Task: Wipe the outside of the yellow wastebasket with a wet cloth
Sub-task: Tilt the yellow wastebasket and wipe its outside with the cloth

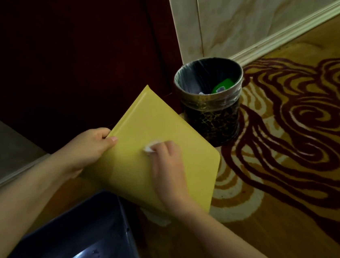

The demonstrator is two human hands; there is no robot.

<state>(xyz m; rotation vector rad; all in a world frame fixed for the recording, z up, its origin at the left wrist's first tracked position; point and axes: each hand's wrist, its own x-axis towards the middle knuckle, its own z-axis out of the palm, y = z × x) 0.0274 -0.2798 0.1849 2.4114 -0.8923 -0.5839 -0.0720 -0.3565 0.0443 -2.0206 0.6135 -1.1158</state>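
The yellow wastebasket (149,120) is a flat-sided plastic bin, tipped over so one broad side faces up at me. My left hand (90,147) grips its rim at the left edge, thumb on the outer face. My right hand (168,167) presses a small white wet cloth (150,147) against the middle of that upturned side; only a corner of the cloth shows past my fingers, and the hand looks motion-blurred. The basket's opening and inside are hidden from view.
A dark blue plastic basin (76,245) sits at the lower left, touching the basket's near corner. A round black bin with a clear liner (210,103) stands just behind the basket. Dark wooden furniture (71,55) rises at the back; patterned carpet (295,157) spreads right.
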